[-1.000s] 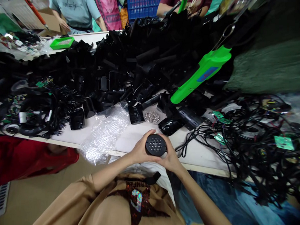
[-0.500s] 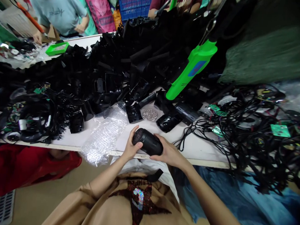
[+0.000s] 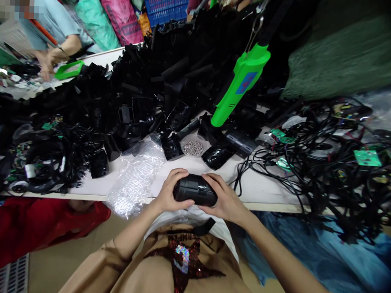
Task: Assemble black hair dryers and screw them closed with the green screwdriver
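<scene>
- At the near edge of the counter [image 3: 264,187], a black cylinder [image 3: 196,190] is held on its side.
- Left hand [image 3: 168,193]: grip curled firmly around one end.
- Right hand [image 3: 229,201]: grip wrapped about the other end.
- Just beyond, small metal pieces [image 3: 193,148]; left of them, clear plastic wrap [image 3: 135,174].
- Over dark parts, a green tool [image 3: 241,86] hangs.

Ends of black cylinder [image 3: 195,190] mostly hidden by left hand [image 3: 167,194] and right hand [image 3: 228,201], far blue crate [image 3: 166,9] cut off.
</scene>
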Demonstrator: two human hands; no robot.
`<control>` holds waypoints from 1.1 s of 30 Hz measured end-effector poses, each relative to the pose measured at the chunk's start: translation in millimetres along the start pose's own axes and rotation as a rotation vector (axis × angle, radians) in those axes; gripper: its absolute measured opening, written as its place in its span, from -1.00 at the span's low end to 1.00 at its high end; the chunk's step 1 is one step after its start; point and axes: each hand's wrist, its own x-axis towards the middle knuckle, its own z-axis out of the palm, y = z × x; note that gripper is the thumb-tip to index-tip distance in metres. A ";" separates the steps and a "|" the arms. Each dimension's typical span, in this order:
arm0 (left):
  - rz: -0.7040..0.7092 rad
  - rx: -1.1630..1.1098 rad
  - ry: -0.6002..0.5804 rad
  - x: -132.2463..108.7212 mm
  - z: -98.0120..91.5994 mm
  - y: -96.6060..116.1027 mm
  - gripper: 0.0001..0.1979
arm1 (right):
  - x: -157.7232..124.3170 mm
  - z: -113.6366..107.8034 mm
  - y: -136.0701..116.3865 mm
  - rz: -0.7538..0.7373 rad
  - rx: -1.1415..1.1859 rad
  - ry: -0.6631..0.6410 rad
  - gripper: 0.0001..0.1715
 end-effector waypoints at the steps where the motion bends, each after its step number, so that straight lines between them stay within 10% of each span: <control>1: 0.027 0.006 0.009 0.1 0.7 0.9 -0.28 | -1.5 -0.3 -0.2 -0.010 0.012 0.008 -0.05; 21: -0.180 0.115 -0.007 17.9 12.7 19.3 -0.44 | 0.1 19.8 21.0 0.055 0.152 0.028 -0.08; 27: -0.169 -0.126 -0.068 30.7 6.1 26.6 0.02 | -2.5 12.0 26.3 0.065 0.227 0.239 -0.07; 33: -0.271 -0.190 0.017 21.4 20.4 26.3 0.02 | -6.2 10.3 21.7 0.080 0.137 0.147 -0.01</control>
